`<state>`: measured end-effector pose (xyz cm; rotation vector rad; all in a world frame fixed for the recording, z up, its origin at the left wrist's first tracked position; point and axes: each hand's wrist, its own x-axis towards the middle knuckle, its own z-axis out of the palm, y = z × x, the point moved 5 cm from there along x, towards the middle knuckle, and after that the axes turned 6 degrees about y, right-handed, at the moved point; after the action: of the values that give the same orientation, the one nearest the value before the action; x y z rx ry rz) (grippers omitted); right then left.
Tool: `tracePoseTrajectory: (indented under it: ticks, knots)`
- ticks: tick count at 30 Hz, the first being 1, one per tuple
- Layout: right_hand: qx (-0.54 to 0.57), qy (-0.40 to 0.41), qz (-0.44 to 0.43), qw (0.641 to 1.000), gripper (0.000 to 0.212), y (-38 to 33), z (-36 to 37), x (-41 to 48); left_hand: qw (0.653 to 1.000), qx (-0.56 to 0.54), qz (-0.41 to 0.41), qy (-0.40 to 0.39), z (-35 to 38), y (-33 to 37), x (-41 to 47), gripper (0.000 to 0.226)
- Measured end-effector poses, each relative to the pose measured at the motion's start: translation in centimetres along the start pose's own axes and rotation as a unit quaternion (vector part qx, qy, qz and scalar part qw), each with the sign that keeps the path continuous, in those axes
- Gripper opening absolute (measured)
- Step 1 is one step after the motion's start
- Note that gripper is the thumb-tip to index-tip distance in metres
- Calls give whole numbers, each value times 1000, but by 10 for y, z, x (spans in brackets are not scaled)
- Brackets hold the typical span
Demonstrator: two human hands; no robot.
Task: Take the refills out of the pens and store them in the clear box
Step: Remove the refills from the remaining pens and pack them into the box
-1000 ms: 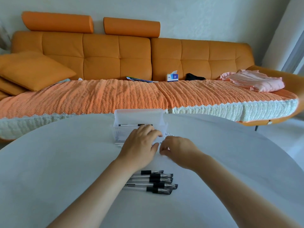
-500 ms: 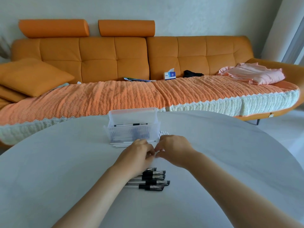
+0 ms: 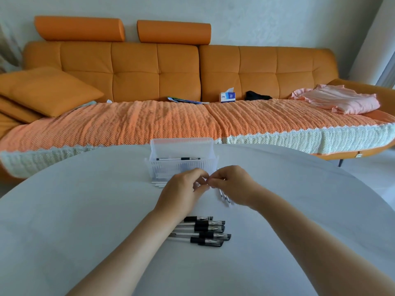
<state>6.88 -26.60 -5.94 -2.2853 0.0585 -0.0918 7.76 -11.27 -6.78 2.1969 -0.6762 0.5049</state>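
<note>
Step in hand: I judge I am working a refill free, or about to store one, just in front of the clear box [image 3: 181, 146].
Left grip [image 3: 181, 191]: fingers are curled, with the tips up against the right fingertips. What they hold, if anything, is hidden.
Right grip [image 3: 234, 184]: curled and pinching a thin white piece [image 3: 224, 197] that trails out below the hand. It is blurred, so it may be one stick or two.
Doing it well: hold one end steady and draw the other straight along its length, never bending it. Stay low over the bench [image 3: 85, 210] so nothing small rolls away.
Storing: lay the refill lengthwise in the box, alongside the stick already inside.
Risk: my left forearm passes over the pile of pens [image 3: 208, 229], and a careless pull back could scatter them.
Count, box: one, open-topped, near the far edge of the bench.
Count, in box: one dark-tipped stick [image 3: 178, 159], lying across it. Any others are hidden by the ribbed wall.
Count, capped pens: five black caps visible, heaped side by side near me. A sixth may be covered by my forearm.
Count, loose white sticks [image 3: 159, 184]: at least three ends show at the box's front left corner. The rest is behind my left grip.
</note>
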Motion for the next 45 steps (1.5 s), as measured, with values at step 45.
tracePoseTrajectory:
  ticks: [45]
  knots:
    - [-114,49,86,989,14,90,-81,-24,955,148,132,-222,100,60,54,12]
